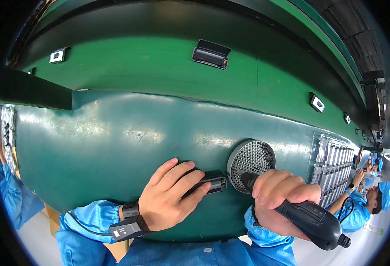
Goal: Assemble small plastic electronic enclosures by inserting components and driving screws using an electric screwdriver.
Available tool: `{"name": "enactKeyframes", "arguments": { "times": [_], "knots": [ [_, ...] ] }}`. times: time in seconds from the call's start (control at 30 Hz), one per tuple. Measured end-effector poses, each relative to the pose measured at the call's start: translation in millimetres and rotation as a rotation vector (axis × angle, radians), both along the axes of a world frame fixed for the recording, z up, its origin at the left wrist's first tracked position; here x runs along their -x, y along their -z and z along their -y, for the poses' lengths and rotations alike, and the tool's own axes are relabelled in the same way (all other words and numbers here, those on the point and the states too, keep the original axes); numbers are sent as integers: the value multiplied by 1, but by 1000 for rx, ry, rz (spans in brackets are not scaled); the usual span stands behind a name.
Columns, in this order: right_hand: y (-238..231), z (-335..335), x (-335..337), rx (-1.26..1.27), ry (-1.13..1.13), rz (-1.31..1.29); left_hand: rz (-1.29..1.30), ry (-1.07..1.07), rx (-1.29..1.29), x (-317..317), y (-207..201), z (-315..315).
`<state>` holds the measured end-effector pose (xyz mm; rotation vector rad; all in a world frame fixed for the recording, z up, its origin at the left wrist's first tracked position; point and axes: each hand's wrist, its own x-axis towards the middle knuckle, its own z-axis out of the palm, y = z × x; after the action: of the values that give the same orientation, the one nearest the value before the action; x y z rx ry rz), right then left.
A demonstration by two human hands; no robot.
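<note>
My right hand (283,195) is wrapped round a black electric screwdriver (312,221). Its nose points down into a round grey dish (259,155) whose face is full of small holes, at the middle right of the mat; the bit's tip cannot be made out there. Just left of the dish, a small black rectangular casing (216,181) lies on the green mat. My left hand (168,199) covers most of this casing, with thumb and fingers closed round it; only its right end shows.
Beyond the green mat (159,115) runs a green conveyor belt (150,62), carrying an open black casing (210,54) and several small white-faced devices. A clear plastic compartment tray (334,164) sits at the right. Co-workers in blue are at both sides. A dark green beam (37,88) juts in at left.
</note>
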<state>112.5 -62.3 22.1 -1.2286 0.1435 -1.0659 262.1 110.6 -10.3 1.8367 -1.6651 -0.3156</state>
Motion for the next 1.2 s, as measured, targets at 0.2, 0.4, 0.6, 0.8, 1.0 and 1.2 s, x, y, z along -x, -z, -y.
{"name": "enactKeyframes", "arguments": {
  "times": [0.2,0.4,0.6,0.8,1.0,1.2],
  "knots": [
    [0,-1,-4,27,-7,-4,-4,-35,0,1,0,-1],
    [-19,-18,11,16,70,25,8,-43,16,0,2,-1],
    [-13,-29,8,51,52,-61,14,-36,-1,1,4,-3],
    [-11,-28,6,28,17,-89,10,-33,-4,1,4,-3],
    [-11,-30,2,58,7,-122,8,-29,-11,1,5,-4],
    [-12,-29,-1,81,-88,-146,26,-35,-14,0,4,-4]
  ]
}}
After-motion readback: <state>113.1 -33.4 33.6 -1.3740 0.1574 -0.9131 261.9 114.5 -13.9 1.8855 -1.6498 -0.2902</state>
